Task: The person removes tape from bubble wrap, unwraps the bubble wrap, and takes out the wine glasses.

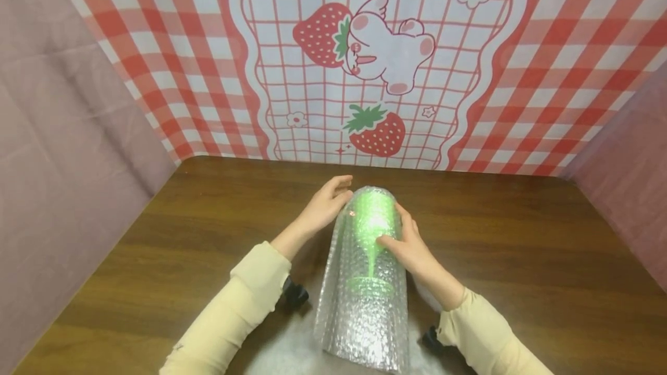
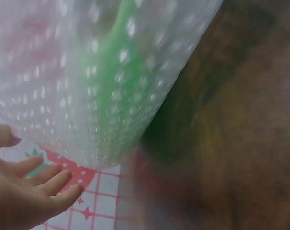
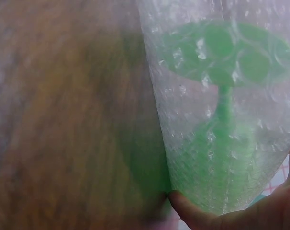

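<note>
A green stemmed goblet (image 1: 372,219) lies inside a sleeve of clear bubble wrap (image 1: 365,323), its bowl at the far end and its round base (image 3: 226,52) nearer the person. My right hand (image 1: 417,250) grips the wrapped bowl from the right, thumb on top and fingers along the far side. At the upper left of the bundle, my left hand (image 1: 325,204) has relaxed, slightly bent fingers beside the wrap. The left wrist view shows that hand (image 2: 30,191) with spread fingers, holding nothing, next to the bubble wrap (image 2: 44,110).
The brown wooden table (image 1: 521,247) extends to both sides. Behind it hangs a red and white checked cloth (image 1: 203,74) with strawberries. Pinkish fabric (image 1: 68,161) hangs at the left and right. Dark wrist-camera pieces (image 1: 295,294) sit by the sleeves.
</note>
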Demonstrator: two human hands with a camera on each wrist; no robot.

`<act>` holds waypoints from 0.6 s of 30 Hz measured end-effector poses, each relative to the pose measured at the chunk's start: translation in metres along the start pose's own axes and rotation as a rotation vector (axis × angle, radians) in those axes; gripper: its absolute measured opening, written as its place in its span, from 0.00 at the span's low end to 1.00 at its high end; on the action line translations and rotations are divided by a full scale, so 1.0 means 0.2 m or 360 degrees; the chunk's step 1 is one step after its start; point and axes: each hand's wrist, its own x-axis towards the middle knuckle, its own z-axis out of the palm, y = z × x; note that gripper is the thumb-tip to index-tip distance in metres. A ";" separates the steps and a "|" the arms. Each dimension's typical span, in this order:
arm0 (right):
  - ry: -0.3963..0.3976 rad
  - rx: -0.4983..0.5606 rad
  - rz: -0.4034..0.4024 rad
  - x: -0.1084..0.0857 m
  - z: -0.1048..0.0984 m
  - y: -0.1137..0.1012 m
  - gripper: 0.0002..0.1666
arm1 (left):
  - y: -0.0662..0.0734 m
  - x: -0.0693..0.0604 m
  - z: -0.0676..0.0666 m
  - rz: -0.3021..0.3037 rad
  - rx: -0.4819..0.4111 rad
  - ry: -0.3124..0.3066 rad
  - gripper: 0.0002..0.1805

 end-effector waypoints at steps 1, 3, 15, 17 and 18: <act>0.0000 -0.0002 0.0000 0.00 0.00 0.00 0.52 | -0.01 0.01 0.00 -0.0040 -0.0018 -0.0017 0.27; -0.0007 -0.0001 0.0004 0.00 0.00 0.00 0.52 | -0.02 0.03 0.01 -0.0120 -0.0056 -0.0059 0.27; -0.0008 -0.0009 0.0002 0.01 0.00 0.01 0.52 | -0.06 0.07 0.04 -0.0148 -0.0151 0.0055 0.24; -0.0004 -0.0010 0.0000 0.01 0.00 0.01 0.52 | -0.07 0.08 0.04 -0.0144 -0.0170 0.0076 0.22; -0.0002 -0.0008 -0.0001 0.01 0.00 0.01 0.52 | -0.07 0.08 0.04 -0.0145 -0.0182 0.0083 0.22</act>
